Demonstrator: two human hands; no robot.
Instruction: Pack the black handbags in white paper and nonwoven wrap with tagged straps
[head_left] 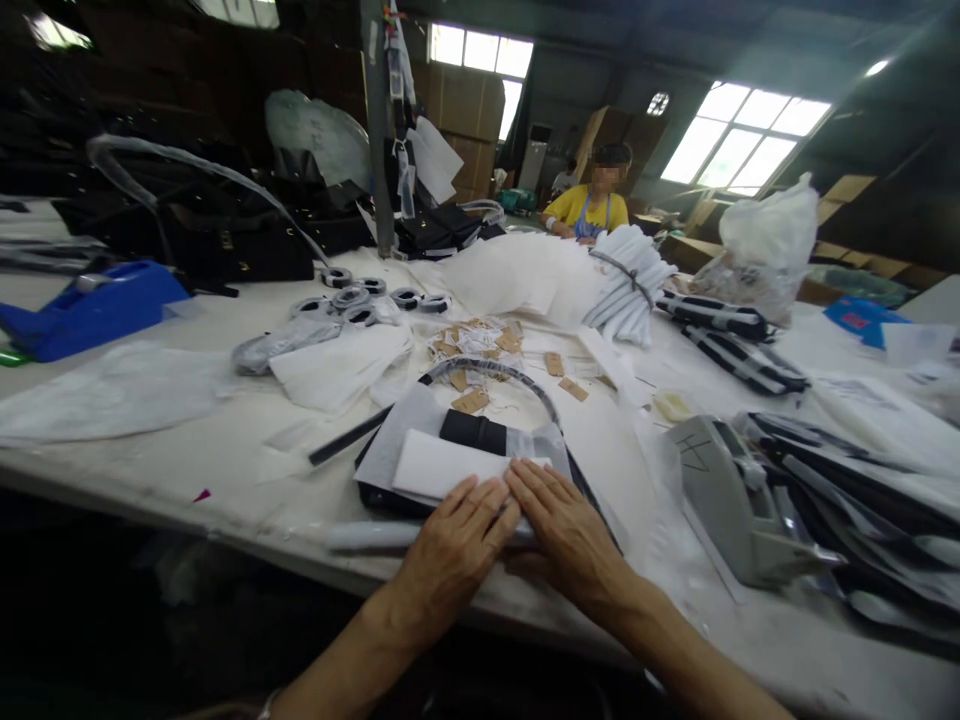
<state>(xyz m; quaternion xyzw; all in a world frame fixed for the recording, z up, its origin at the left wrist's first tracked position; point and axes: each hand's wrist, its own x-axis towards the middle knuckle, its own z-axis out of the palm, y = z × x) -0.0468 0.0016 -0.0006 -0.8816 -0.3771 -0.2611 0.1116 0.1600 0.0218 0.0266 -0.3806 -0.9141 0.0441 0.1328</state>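
Two flat hands press a white sheet onto a black bag on the worktop [225, 450].
Left hand [457, 545] and right hand [570, 530] lie palms down, side by side, gripping nothing, likely smoothing the white sheet [442, 465]. Any next fold needs it kept pinned. Under their fingertips, the black bag [472, 430] runs left to right, its handle [510, 375] arching away.

My left hand [457, 545] and right hand [566, 535] cover the near edge of the white sheet [435, 465]. The black bag [472, 430] under it shows only in parts. The print on the brown tags [471, 401] is too small to read.
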